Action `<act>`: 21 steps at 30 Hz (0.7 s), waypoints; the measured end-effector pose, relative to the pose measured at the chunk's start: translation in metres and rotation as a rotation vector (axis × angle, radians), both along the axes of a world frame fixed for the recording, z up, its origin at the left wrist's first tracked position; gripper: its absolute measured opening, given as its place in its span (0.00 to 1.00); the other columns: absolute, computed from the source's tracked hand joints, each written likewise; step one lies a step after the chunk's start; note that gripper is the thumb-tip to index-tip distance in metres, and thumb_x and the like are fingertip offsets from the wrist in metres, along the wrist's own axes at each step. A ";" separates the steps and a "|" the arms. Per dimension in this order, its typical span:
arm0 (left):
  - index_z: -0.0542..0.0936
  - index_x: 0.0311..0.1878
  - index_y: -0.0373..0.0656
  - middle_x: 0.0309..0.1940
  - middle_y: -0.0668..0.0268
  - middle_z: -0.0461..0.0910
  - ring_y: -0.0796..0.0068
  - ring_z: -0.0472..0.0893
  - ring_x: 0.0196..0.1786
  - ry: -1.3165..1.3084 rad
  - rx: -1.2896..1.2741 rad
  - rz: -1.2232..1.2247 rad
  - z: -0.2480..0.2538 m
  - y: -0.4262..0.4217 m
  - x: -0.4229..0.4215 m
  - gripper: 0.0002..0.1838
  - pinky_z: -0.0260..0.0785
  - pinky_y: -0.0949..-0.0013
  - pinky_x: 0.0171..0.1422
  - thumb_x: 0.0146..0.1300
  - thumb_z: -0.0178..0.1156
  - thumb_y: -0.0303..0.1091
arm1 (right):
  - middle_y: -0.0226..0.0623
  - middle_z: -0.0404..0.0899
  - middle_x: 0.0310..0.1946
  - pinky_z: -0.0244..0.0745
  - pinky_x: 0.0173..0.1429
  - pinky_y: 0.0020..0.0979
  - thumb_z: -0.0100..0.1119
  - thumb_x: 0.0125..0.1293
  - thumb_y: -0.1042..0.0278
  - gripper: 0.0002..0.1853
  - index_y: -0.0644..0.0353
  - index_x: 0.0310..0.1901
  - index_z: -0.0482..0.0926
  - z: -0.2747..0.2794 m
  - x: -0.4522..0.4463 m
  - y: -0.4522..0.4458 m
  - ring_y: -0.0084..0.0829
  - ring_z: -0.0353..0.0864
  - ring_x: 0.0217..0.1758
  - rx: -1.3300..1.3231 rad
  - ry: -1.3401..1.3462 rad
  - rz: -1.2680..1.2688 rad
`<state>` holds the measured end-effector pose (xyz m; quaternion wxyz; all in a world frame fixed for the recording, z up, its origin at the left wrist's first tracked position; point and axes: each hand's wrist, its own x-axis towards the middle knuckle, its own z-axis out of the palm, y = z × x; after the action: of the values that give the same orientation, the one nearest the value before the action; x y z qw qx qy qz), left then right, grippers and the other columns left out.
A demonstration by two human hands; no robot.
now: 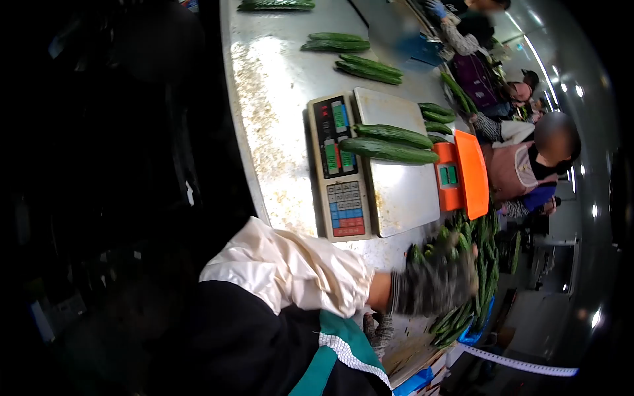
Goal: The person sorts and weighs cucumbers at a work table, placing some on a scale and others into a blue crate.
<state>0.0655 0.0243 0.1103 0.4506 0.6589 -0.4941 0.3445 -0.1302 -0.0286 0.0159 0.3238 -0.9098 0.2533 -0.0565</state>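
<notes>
My left hand (439, 280), in a dark patterned knit glove below a cream sleeve, reaches over the pile of cucumbers (485, 264). Motion smears its fingers, so their grip cannot be made out. My right hand (378, 332), in a grey glove, shows only in part below the left forearm, close to my body; its fingers are mostly hidden. Two cucumbers (389, 150) lie side by side on the metal plate of a weighing scale (404, 198), their ends over its keypad and display panel (338, 152).
Pairs of cucumbers (368, 68) lie along the metal table (277, 132). An orange scale (472, 175) stands beyond the weighing plate. Across the table, a co-worker in a pink apron (512, 171) has a gloved hand near other cucumbers (459, 92). More people work farther off.
</notes>
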 end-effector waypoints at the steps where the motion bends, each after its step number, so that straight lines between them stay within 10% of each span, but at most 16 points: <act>1: 0.67 0.49 0.39 0.48 0.52 0.69 0.51 0.63 0.59 0.007 0.159 0.155 0.006 0.003 0.020 0.22 0.53 0.37 0.57 0.52 0.51 0.40 | 0.40 0.74 0.35 0.69 0.38 0.30 0.58 0.52 0.74 0.15 0.65 0.44 0.72 0.000 -0.003 0.001 0.28 0.72 0.29 -0.007 -0.006 0.001; 9: 0.59 0.58 0.37 0.51 0.48 0.68 0.51 0.65 0.57 0.229 1.193 0.326 -0.015 0.014 0.187 0.40 0.53 0.42 0.59 0.46 0.58 0.53 | 0.40 0.74 0.33 0.69 0.36 0.29 0.60 0.50 0.72 0.14 0.64 0.40 0.74 -0.024 -0.013 0.000 0.29 0.73 0.27 -0.018 -0.131 -0.145; 21: 0.55 0.62 0.39 0.51 0.48 0.66 0.54 0.66 0.56 0.491 1.324 0.262 0.002 0.006 0.212 0.43 0.60 0.62 0.60 0.44 0.61 0.48 | 0.39 0.74 0.29 0.71 0.32 0.31 0.63 0.47 0.67 0.17 0.59 0.40 0.75 -0.062 -0.024 -0.007 0.33 0.74 0.26 -0.003 -0.206 -0.283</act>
<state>0.2774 0.0307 0.1126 0.0096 0.9063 -0.4005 -0.1345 -0.1546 -0.0361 -0.0461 0.3353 -0.8550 0.3445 -0.1948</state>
